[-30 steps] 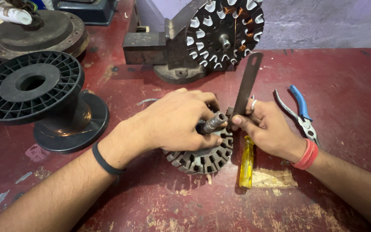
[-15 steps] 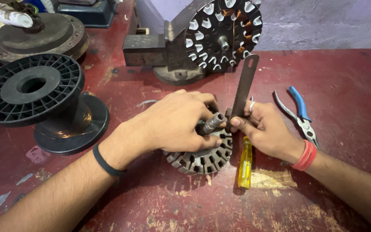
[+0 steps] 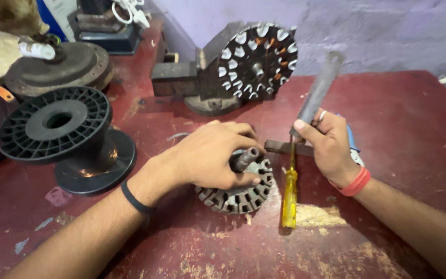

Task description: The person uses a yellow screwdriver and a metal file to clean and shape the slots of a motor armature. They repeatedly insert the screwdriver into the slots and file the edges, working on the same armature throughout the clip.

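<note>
A left hand [image 3: 210, 155] is lying over a slotted metal core [image 3: 238, 191] on a worn red table [image 3: 398, 119], its fingers curled and pressing down around the core's short shaft [image 3: 246, 157]. The right hand [image 3: 331, 147] is gripping a flat metal bar [image 3: 316, 95], fingers closed around its lower end and holding it tilted upward, just right of the core. A yellow screwdriver [image 3: 289, 199] is lying beside the core, a black spool [image 3: 60, 129] is standing well to the left, and a wound stator [image 3: 256, 62] is leaning near the wall.
</note>
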